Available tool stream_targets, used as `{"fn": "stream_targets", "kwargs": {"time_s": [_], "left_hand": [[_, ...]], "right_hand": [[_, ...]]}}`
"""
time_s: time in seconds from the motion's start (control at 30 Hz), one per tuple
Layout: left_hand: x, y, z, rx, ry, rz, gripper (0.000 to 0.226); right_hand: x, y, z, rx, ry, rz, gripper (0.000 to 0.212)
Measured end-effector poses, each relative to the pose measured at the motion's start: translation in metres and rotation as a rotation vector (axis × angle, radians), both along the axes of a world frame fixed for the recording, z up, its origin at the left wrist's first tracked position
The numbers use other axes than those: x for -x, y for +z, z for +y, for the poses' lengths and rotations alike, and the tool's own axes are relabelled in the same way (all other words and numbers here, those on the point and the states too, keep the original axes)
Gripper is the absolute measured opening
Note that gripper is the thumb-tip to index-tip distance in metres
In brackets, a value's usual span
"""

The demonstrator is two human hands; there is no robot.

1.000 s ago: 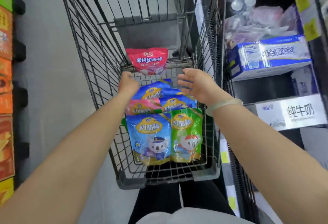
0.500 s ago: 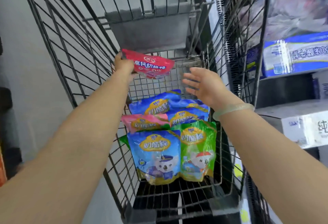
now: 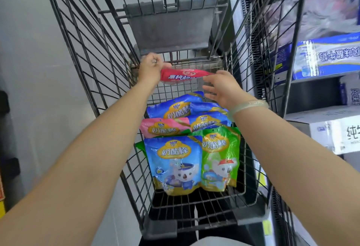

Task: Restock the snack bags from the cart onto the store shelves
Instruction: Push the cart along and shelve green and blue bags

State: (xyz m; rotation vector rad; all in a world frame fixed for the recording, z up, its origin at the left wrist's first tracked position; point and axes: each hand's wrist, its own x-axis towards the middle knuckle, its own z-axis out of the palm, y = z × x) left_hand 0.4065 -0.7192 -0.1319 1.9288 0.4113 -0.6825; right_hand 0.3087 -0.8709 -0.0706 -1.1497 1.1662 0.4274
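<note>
A red snack bag point(image 3: 181, 75) is held flat above the far end of the wire cart's basket point(image 3: 85, 57). My left hand point(image 3: 151, 68) grips its left edge. My right hand point(image 3: 222, 88), fingers spread, touches or nearly touches the bag's right end; a pale bangle sits on that wrist. Below lie several more snack bags: a blue one with a koala point(image 3: 175, 165) nearest me, a green one point(image 3: 219, 158) beside it, a pink one point(image 3: 165, 128) and two blue ones point(image 3: 171, 107) behind.
Store shelves on the right hold a blue-and-white carton point(image 3: 321, 57) and a white milk carton point(image 3: 335, 134), seen partly through the cart's wire side. A grey flap point(image 3: 171, 25) closes the cart's far end. Grey floor point(image 3: 25, 55) lies to the left.
My left hand took the red bag from the cart's far end and lifted it flat. My right hand moved forward to the bag's right end. The camera leaned closer to the cart.
</note>
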Motion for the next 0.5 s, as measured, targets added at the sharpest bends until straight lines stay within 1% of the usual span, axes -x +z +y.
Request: {"fn": "stream_targets", "kwargs": {"time_s": [0.07,0.13,0.2,0.3,0.33,0.37,0.43,0.5], "left_hand": [[0.005,0.001,-0.001,0.024,-0.017,-0.011,0.027],[0.011,0.0,0.002,0.022,-0.017,0.018,0.025],[0.013,0.0,0.007,0.041,0.057,0.052,0.031],[0.013,-0.004,0.01,0.113,0.183,0.044,0.019],[0.014,-0.003,0.01,0.134,0.183,0.034,0.022],[0.015,-0.002,0.009,0.127,0.137,0.021,0.028],[0.017,-0.003,0.008,0.038,-0.019,-0.015,0.037],[0.017,-0.005,0.005,-0.058,-0.068,-0.055,0.033]], "right_hand": [[0.002,-0.005,0.003,-0.003,-0.027,0.016,0.067],[0.004,-0.009,0.004,-0.003,-0.051,0.022,0.07],[0.005,-0.012,0.005,-0.008,-0.06,0.018,0.068],[0.003,-0.014,0.004,-0.016,-0.055,0.016,0.063],[0.003,-0.014,0.004,-0.015,-0.056,0.013,0.061],[0.002,-0.016,0.003,-0.015,-0.057,0.01,0.06],[0.002,-0.018,0.002,-0.013,-0.059,0.003,0.06],[0.003,-0.019,0.001,-0.008,-0.058,-0.001,0.061]]}}
